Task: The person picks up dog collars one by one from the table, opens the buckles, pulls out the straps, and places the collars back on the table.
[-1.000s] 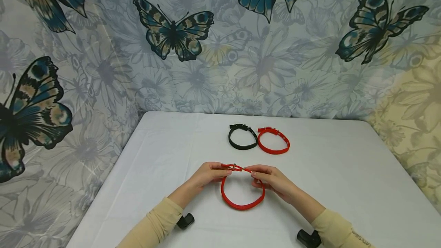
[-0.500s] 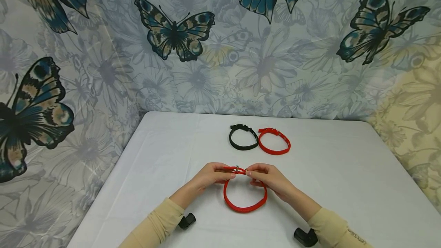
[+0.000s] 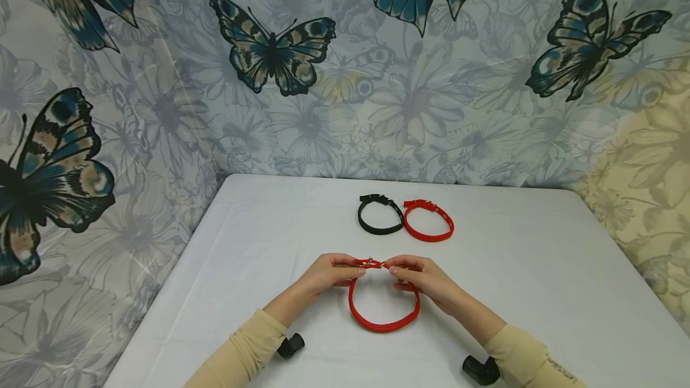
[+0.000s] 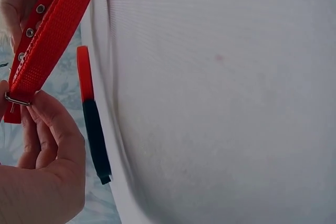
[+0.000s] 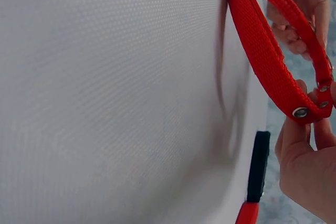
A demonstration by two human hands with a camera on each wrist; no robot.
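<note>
Holding the red band [image 3: 384, 328] low in the head view, just right of the middle, are two hands. The left hand [image 3: 327, 271] pinches it beside the metal buckle [image 4: 18, 99], with its thumb and fingers nearly together. The right hand [image 3: 426, 280] pinches it near a shiny round hole [image 5: 300, 112], so each grip is small, with just the strap inside. The band looks light and bendy, like woven cloth, and should not break. The buckle looks hard and may be a bit slippery. The best spot to hold seems to be the flat strap by the buckle, since the big loop could twist. Higher up on the desk [image 3: 269, 226], a black band [image 3: 380, 232] and another red band [image 3: 428, 238] lie side by side.
</note>
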